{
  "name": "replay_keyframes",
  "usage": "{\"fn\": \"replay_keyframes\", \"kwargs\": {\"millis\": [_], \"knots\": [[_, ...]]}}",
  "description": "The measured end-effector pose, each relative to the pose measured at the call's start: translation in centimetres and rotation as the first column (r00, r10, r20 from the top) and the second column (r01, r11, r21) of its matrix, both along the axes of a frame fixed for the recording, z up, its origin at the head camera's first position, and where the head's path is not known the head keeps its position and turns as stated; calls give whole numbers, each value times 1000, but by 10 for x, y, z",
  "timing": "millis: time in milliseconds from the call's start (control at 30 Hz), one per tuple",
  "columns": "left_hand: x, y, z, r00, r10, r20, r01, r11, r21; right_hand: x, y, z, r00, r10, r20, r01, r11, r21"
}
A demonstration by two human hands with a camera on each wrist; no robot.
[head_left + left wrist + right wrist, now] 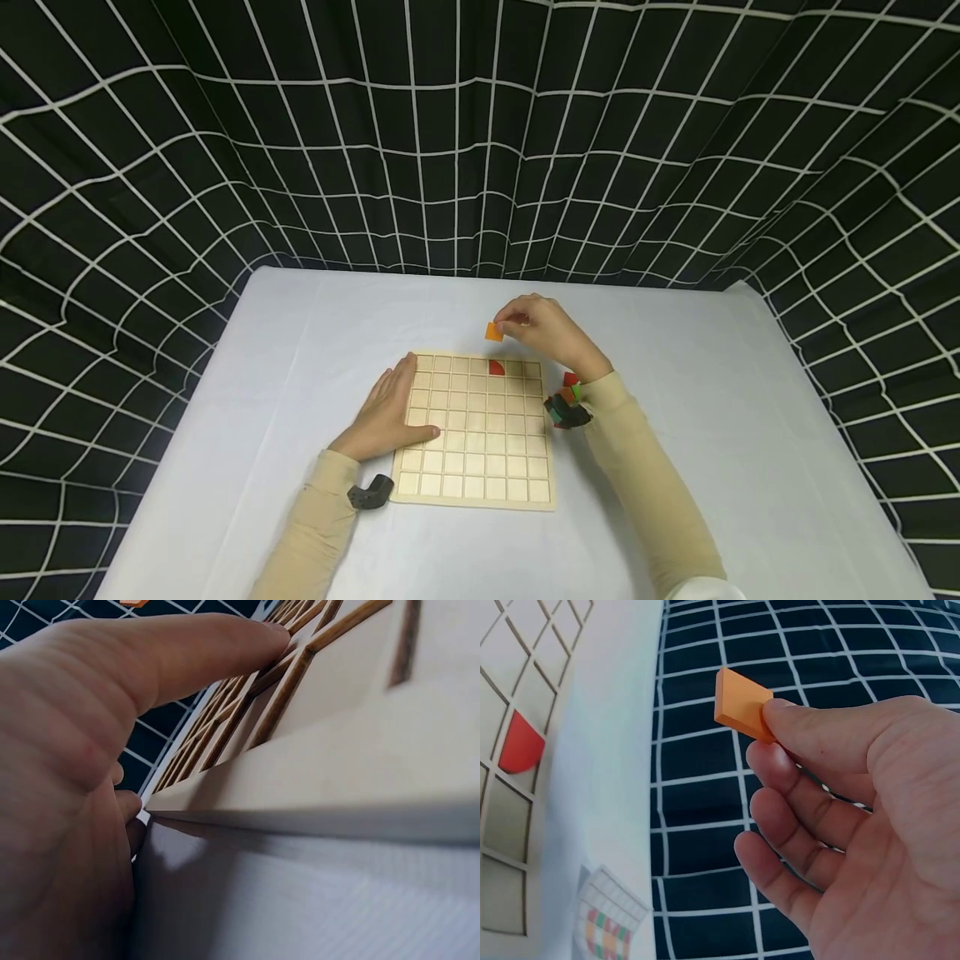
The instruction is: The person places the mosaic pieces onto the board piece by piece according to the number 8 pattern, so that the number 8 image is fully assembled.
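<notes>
A pale wooden grid board (476, 467) lies on the white table, with one red quarter-round piece (497, 367) set in its top row. My left hand (387, 413) lies flat on the table against the board's left edge, thumb resting on the board (352, 735), fingers straight. Above the far edge of the board my right hand (542, 327) pinches a flat orange square tile (492, 332) between thumb and fingertips. The right wrist view shows that orange tile (741, 703) held up in the air, with the red piece (520, 744) below on the board (502, 660).
A small heap of coloured pieces (566, 402), red, green, orange and dark, lies on the table just right of the board, by my right wrist. A printed colour pattern card (607, 922) lies on the table. Black cloth with a white grid (480, 142) surrounds the table.
</notes>
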State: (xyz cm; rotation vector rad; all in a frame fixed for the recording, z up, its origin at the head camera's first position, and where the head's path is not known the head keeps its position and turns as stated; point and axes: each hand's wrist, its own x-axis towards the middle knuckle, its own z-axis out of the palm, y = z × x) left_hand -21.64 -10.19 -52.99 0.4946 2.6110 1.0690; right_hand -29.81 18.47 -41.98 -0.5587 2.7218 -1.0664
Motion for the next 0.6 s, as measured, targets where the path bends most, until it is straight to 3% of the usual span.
{"fn": "replay_keyframes", "kwargs": {"millis": [267, 600], "knots": [[-2, -1, 3, 999, 13, 43, -13, 1000, 13, -6, -11, -9, 1000, 24, 5, -24, 999, 23], [0, 0, -2, 1000, 2, 3, -2, 1000, -13, -9, -20, -33, 994, 47, 103, -54, 996, 67]]}}
